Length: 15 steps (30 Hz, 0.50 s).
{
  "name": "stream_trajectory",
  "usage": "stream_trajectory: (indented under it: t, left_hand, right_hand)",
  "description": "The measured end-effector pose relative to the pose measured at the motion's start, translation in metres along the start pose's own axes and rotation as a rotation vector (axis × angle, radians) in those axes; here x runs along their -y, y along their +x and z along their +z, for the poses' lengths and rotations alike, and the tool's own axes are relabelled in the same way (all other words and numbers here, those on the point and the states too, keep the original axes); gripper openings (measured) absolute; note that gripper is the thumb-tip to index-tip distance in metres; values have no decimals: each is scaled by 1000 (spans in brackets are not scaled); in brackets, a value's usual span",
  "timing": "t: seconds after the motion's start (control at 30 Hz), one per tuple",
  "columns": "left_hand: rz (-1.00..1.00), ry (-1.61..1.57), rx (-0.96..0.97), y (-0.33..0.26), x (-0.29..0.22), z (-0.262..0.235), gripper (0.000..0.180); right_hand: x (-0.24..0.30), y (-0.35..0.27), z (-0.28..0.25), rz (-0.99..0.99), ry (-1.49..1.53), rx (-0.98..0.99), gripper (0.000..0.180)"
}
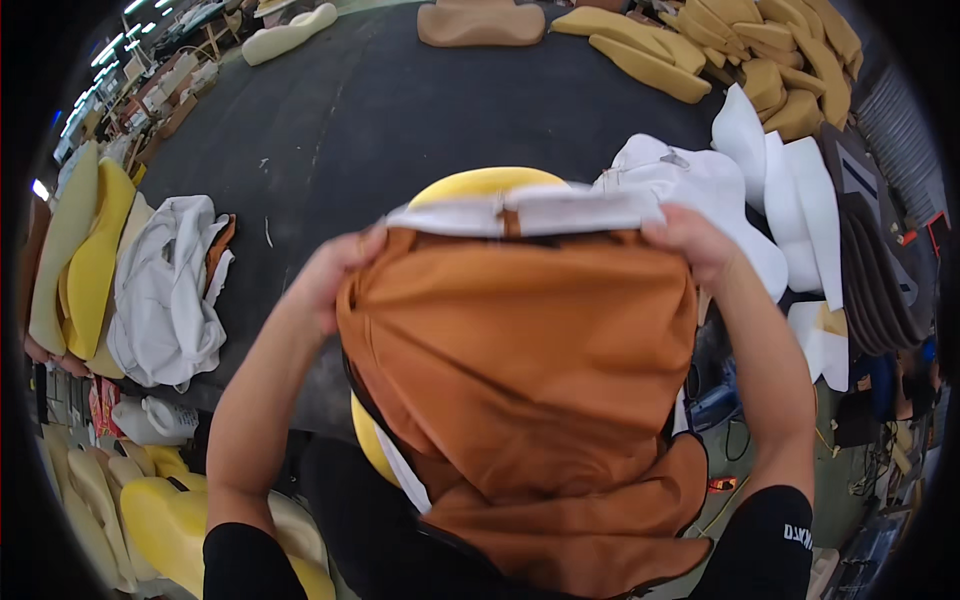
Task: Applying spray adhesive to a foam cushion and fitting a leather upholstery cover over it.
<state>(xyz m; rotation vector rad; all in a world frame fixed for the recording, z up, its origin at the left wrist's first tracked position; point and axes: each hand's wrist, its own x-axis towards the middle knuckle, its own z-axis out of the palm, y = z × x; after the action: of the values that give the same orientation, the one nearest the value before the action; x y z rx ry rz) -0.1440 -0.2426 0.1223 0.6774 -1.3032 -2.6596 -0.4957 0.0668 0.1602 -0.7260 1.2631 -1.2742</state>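
A brown seat cover [530, 350] with a whitish inner edge is stretched between my two hands. My left hand [345, 270] grips its upper left corner, and my right hand [695, 243] grips the upper right corner. Behind and below the cover, a yellow foam cushion [490, 181] shows at its top edge and again at the lower left. The lower part of the cover hangs in folds toward my lap. Most of the foam is hidden by the cover.
Dark table [400, 110] ahead. A crumpled white-and-brown cover [170, 290] lies left, beside yellow foam pieces [100, 250]. White foam pieces [795, 200] and dark stacked panels [880, 270] stand right. Tan foam pads [760, 50] pile up far right; a brown pad [480, 22] sits at the back.
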Motion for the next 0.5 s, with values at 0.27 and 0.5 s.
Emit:
stream_trajectory:
  t: [0.27,0.5]
  left_hand:
    - [-180,58,-186,207,-33,-95,54]
    - [-469,358,-259,240,-6,-174,59]
  right_hand:
    - [-16,217,-114,102,-16,-162,42]
    - [-130,331,-184,239,-1139,-380,32]
